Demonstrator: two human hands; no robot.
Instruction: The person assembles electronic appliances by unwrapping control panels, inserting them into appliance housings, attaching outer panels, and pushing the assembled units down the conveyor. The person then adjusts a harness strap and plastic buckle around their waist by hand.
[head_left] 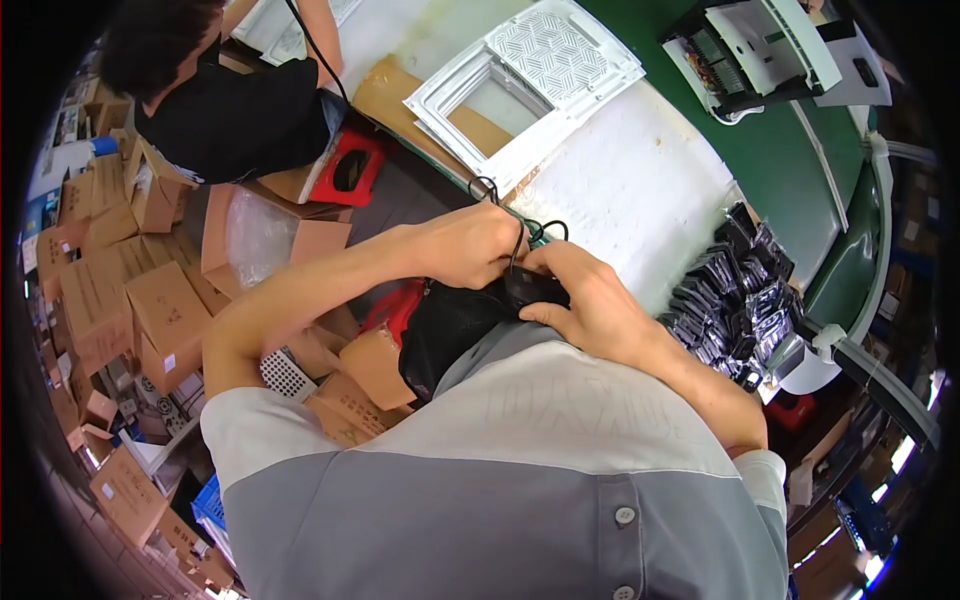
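Close to the body, at the table's near edge, my right hand [590, 300] has its thumb and fingers around a small black object [535, 287]. My left hand [472, 246] is closed beside it, its fingertips pinched at a thin black cable [519, 240]. Loops of the cable stand up above and between the two hands. What the left fingertips hold besides the cable is hidden. Black cloth [450, 325] hangs under the hands. Beyond them a white plastic panel [530, 85] with a square opening lies on the table [640, 170].
Black plastic-wrapped packets [735, 300] are piled at the right. A white and black machine [755, 60] stands on the green surface [800, 170]. A co-worker [240, 110] is at the upper left, near a red stool [350, 168]. Cardboard boxes [165, 315] fill the left side.
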